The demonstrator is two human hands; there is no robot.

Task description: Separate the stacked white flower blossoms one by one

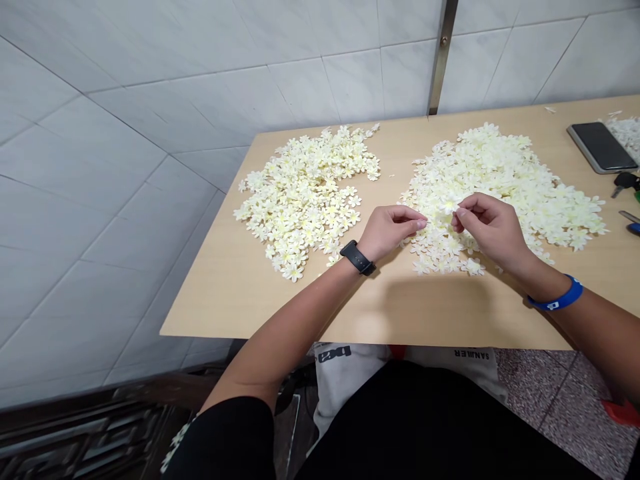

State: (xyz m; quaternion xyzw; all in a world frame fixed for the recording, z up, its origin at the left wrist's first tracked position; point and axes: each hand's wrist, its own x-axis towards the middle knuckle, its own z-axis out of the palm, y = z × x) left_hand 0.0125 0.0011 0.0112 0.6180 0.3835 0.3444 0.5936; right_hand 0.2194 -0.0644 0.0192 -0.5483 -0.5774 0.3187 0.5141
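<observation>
Two large heaps of small cream-white fabric flowers with yellow centres lie on a pale wooden table. The left heap is separate from the wider right heap, with a narrow strip of wood between them. My left hand sits at the near left edge of the right heap, its fingertips closed together, with a black watch on the wrist. My right hand pinches a single flower between thumb and forefinger, above the heap. A blue wristband circles that wrist.
A black phone in a grey case lies at the far right, with keys and a blue-handled tool near the edge. More flowers sit in the corner. White tiled walls border the table's far and left sides.
</observation>
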